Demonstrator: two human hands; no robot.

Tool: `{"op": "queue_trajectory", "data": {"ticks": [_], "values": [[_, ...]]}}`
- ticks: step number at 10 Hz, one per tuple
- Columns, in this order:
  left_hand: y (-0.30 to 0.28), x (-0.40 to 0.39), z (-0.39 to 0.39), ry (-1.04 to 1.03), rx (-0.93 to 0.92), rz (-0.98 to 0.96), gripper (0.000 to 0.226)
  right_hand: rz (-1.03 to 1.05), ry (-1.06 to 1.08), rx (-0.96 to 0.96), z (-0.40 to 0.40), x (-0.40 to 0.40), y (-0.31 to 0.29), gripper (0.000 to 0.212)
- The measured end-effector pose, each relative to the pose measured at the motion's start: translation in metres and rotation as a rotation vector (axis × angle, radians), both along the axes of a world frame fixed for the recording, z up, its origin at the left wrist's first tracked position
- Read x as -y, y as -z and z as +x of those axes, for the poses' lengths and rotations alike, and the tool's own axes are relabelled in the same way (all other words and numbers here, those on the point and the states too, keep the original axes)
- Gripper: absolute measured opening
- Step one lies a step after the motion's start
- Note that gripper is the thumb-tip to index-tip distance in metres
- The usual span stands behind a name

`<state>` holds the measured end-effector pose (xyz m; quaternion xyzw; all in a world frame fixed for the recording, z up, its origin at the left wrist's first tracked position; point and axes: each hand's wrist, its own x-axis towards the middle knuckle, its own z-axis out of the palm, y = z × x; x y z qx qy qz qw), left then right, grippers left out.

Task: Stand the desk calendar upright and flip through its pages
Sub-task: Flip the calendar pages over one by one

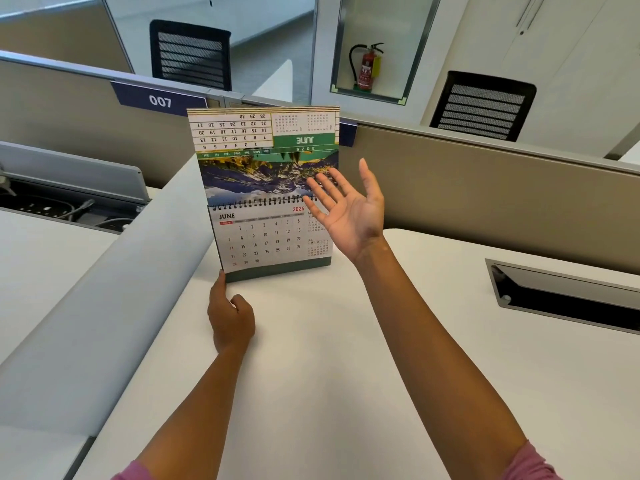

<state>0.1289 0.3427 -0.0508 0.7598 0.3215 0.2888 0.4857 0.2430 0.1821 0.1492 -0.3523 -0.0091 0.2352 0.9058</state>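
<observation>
Desk calendar (273,237) stands upright on the white desk (346,341), near the tan partition (485,188). Facing page reads JUNE 2026. One page (266,150) is raised vertical above the spiral binding (263,202), its print upside down: a JUNE grid and a mountain photo.

Left hand (230,317) rests on the desk at the calendar's lower left corner, fingers loosely curled, thumb tip touching the green base edge; no firm grip visible.

Right hand (349,209) is spread wide, palm toward the camera, fingers (320,190) overlapping the raised page's right edge by the binding. Cannot tell whether they touch the page; nothing is clasped.

Beyond the partition: two black mesh chairs (192,57), a red fire extinguisher (367,67), a "007" sign (160,100). Pink sleeves (530,465) at frame bottom.
</observation>
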Motion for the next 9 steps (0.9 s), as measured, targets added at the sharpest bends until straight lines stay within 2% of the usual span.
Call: {"op": "queue_trajectory", "data": {"ticks": [3, 6, 8, 9], "values": [[0.004, -0.001, 0.001, 0.003, -0.003, 0.008, 0.063, -0.064, 0.023, -0.019, -0.004, 0.002, 0.016, 0.064], [0.004, -0.001, -0.001, 0.009, -0.023, 0.007, 0.065, -0.393, 0.08, 0.17, -0.024, -0.003, 0.06, 0.03], [-0.001, 0.001, -0.003, 0.035, -0.051, 0.019, 0.065, -0.777, 0.137, 0.344, -0.051, -0.003, 0.098, 0.026], [0.0, 0.005, -0.006, 0.032, -0.047, 0.04, 0.063, -0.889, 0.157, 0.43, -0.062, 0.002, 0.116, 0.021]]}}
